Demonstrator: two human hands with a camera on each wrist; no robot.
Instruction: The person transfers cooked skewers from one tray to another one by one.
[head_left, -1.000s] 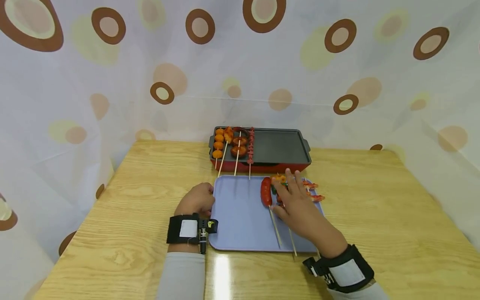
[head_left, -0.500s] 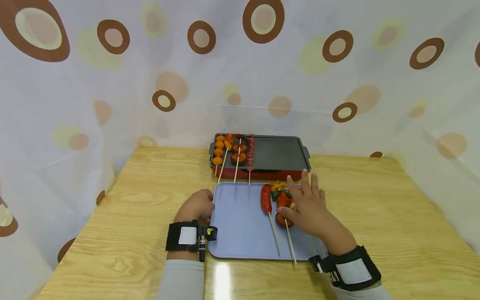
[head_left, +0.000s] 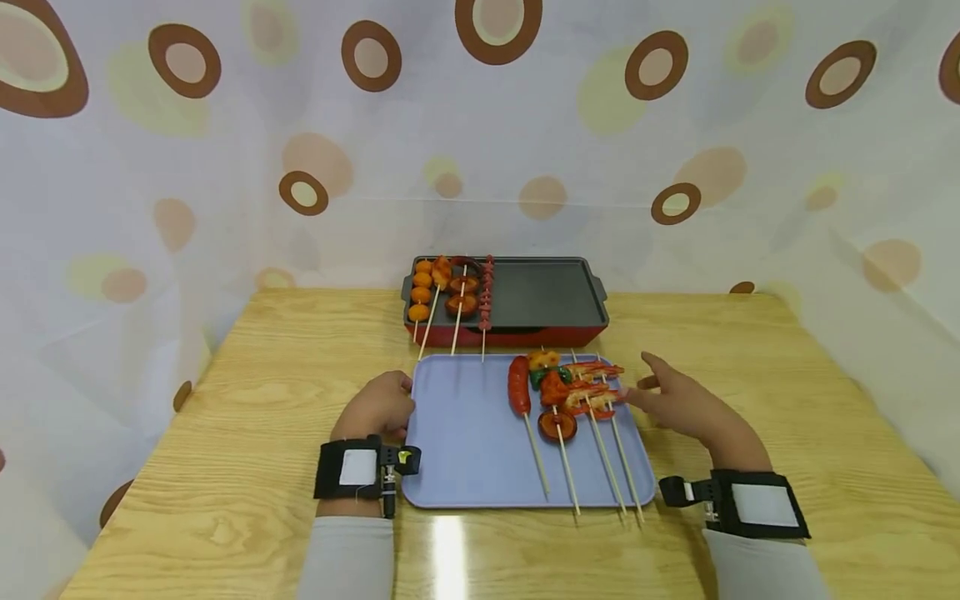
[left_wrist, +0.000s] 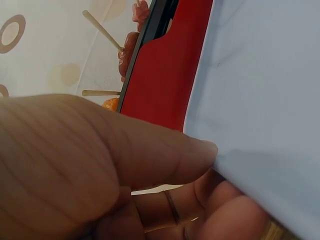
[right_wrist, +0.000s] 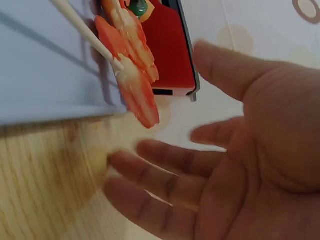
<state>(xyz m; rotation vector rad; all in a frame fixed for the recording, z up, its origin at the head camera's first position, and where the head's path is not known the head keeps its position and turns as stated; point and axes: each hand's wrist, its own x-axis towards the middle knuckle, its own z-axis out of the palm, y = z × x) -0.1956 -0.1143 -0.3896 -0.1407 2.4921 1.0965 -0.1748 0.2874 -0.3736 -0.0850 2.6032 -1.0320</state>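
Note:
At the left rim of the lilac tray [head_left: 465, 467], my left hand [head_left: 378, 404] pinches the edge; in the left wrist view its thumb [left_wrist: 185, 155] lies on the rim with curled fingers beneath. My right hand [head_left: 686, 404] is spread beside the tray's right edge, near the shrimp skewers [head_left: 592, 400]. The right wrist view shows its loose fingers apart from the shrimp [right_wrist: 135, 90]. On the tray's right half lie a sausage skewer [head_left: 519, 385], a mixed skewer [head_left: 555, 390] with a mushroom slice at its lower end, and the shrimp skewers.
Behind the tray stands a red grill [head_left: 517, 335] with a dark plate. Several skewers lie on its left part, including orange balls [head_left: 422, 295], mushroom slices [head_left: 462, 305] and small meat pieces [head_left: 486, 292]. All rests on a wooden table [head_left: 285, 375] before a patterned curtain [head_left: 420, 125].
My right hand has moved right, from above the skewers to beside the tray, uncovering the shrimp skewers. My left hand has stayed on the left rim. The head view has shifted slightly.

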